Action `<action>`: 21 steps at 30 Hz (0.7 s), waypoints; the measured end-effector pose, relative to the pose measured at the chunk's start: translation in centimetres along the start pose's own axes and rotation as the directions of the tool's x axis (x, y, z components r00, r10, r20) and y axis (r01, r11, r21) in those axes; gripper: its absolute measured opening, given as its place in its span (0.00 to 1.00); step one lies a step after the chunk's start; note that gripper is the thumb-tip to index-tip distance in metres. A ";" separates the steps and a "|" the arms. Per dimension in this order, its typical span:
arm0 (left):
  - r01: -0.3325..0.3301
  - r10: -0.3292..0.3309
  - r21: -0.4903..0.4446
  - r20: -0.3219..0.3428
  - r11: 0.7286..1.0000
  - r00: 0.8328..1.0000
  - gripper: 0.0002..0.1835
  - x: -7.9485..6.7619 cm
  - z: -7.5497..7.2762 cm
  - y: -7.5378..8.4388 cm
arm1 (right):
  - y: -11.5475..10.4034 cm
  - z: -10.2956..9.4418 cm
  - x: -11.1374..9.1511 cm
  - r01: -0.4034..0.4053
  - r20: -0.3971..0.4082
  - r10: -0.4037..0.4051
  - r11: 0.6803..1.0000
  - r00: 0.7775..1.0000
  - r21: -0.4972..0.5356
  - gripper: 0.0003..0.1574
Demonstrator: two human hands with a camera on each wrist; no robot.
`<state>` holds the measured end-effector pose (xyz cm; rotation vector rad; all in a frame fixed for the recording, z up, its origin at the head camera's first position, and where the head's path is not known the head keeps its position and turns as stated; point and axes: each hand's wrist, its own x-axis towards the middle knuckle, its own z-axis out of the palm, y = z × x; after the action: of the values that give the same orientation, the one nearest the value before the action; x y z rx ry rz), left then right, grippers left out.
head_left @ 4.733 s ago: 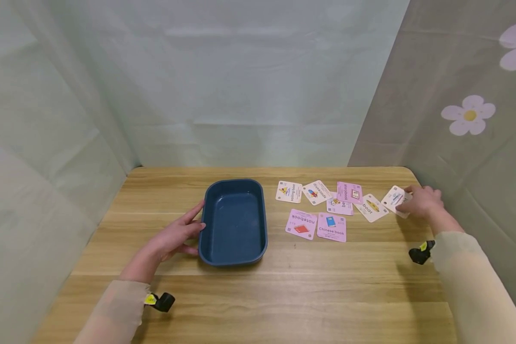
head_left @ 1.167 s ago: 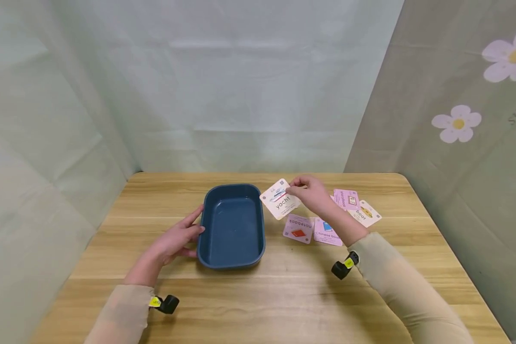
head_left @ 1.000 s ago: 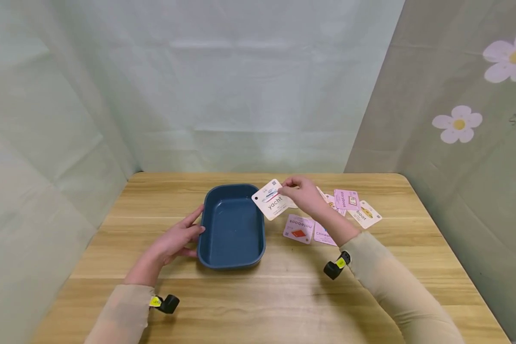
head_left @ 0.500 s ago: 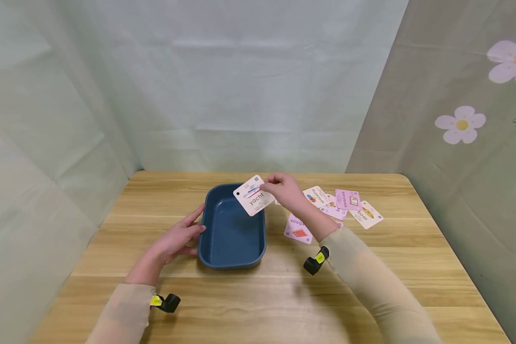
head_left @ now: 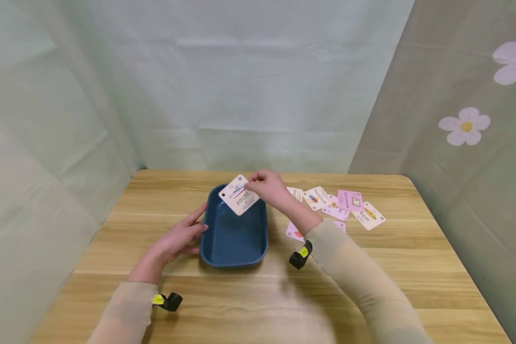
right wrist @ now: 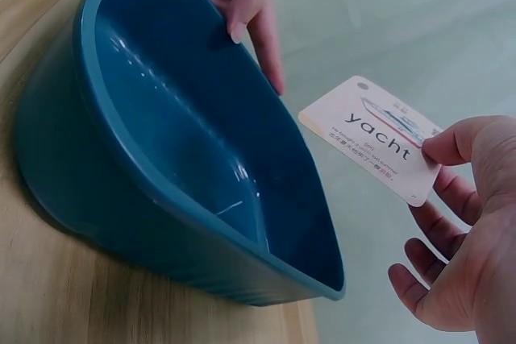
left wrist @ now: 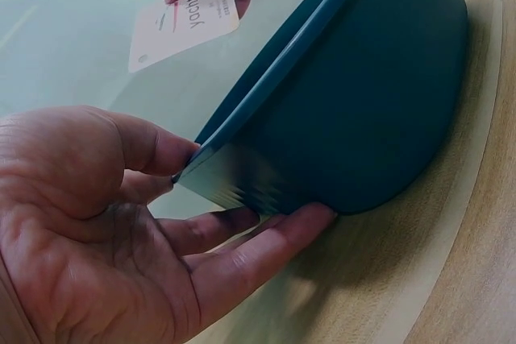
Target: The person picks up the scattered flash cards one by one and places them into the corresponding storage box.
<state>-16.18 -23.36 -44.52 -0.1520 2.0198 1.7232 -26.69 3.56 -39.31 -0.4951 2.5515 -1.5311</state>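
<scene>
My right hand [head_left: 270,188] pinches a white yacht card [head_left: 240,195] at its edge between thumb and fingers. The card hangs over the far half of a dark blue plastic basin [head_left: 234,258], and in the right wrist view the yacht card [right wrist: 375,138] is above the rim. Inside the basin [right wrist: 161,102] only a bare floor shows. My left hand [head_left: 182,239] grips the basin's left side. In the left wrist view, the left hand [left wrist: 121,223] has its thumb at the rim and its fingers against the outer wall, low down.
Right of the basin on the wooden table [head_left: 395,277] lie picture cards: a spaceship card [head_left: 317,198], a storybook card [head_left: 350,200] overlapping others, and a boat card [head_left: 370,216]. My right forearm partly covers the pink notebook card [head_left: 293,230]. Cloth walls [head_left: 249,95] stand behind and beside the table.
My right hand took the yacht card from the right end of the group and carried it left until it is over the basin. The left hand stays at the basin's left side.
</scene>
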 end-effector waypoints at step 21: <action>-0.008 0.008 0.012 0.003 1.000 1.000 0.39 0.2 -0.1 -0.2 | -0.5 1.7 0.5 0.160 0.097 -0.142 0.962 0.985 -0.220 0.09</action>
<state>-16.27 -23.46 -44.78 -0.1380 2.0312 1.7142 -26.60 1.75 -39.65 -0.7790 2.6947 -1.2360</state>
